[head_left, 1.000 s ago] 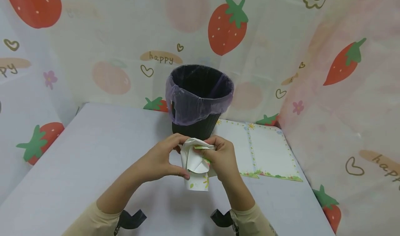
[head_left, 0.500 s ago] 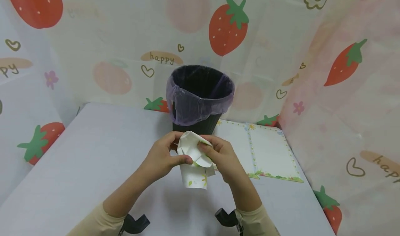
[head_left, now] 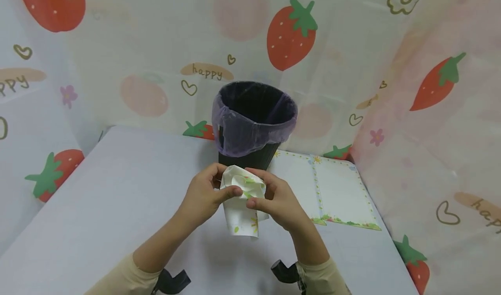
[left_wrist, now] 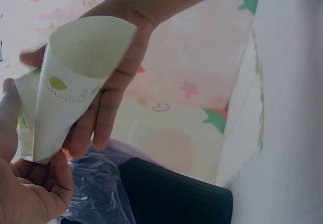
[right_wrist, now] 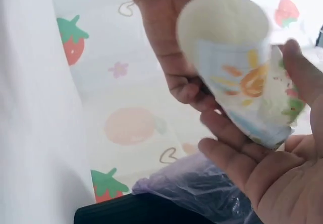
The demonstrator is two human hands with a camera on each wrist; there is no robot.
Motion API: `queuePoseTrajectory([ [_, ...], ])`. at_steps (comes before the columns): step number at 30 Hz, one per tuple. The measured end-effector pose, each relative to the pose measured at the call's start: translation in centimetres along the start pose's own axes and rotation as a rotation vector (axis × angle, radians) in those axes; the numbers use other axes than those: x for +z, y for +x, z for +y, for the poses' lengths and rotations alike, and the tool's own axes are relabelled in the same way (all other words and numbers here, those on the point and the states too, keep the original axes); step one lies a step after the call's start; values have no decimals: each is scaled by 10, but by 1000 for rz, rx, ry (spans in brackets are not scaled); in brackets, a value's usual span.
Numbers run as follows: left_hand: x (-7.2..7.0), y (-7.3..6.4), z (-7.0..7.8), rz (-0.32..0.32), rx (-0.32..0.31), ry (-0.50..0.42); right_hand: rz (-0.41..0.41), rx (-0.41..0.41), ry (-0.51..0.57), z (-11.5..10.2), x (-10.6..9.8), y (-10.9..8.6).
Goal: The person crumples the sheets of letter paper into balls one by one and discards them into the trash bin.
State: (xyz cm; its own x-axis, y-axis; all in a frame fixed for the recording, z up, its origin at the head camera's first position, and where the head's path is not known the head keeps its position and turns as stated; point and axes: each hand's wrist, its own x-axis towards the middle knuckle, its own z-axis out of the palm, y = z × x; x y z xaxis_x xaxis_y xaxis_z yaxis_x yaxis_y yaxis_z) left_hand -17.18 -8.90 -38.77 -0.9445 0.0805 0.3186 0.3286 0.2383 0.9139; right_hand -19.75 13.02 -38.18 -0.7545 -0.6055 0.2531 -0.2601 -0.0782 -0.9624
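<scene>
A white sheet of paper (head_left: 239, 219) with a printed border is folded into a cone, its round opening towards the person's body. Its crumpled, folded end shows green print between the hands. My left hand (head_left: 201, 195) grips the cone by that end, thumb across the front and fingers behind. My right hand (head_left: 283, 199) touches it from the other side. In the left wrist view, the right hand's fingers (left_wrist: 108, 103) lie fairly straight along the back of the paper cone (left_wrist: 65, 98). The right thumb is lifted beside the loose flap in the right wrist view.
A black bin (head_left: 246, 160) with a purple liner (head_left: 250, 134) stands behind the hands. Flat white sheets with floral borders (head_left: 344, 190) lie on the right of the white table (head_left: 137, 177). Strawberry-patterned cloth (head_left: 156, 34) hangs around the table.
The right thumb has come off the folded flap and moved down, uncovering green print. The left thumb has moved inwards over the paper. The head view has shifted slightly.
</scene>
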Motion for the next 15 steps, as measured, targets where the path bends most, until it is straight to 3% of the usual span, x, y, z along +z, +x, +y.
queuePoseTrajectory([
  [4, 4, 0, 0, 23, -35, 20, 116, 26, -81, 1, 7, 1],
  [9, 7, -3, 1, 39, -80, 11, 206, 37, -125, 4, 13, 3],
  [15, 10, -5, 1, 55, -90, -50, 301, -20, -174, 7, 19, 3],
])
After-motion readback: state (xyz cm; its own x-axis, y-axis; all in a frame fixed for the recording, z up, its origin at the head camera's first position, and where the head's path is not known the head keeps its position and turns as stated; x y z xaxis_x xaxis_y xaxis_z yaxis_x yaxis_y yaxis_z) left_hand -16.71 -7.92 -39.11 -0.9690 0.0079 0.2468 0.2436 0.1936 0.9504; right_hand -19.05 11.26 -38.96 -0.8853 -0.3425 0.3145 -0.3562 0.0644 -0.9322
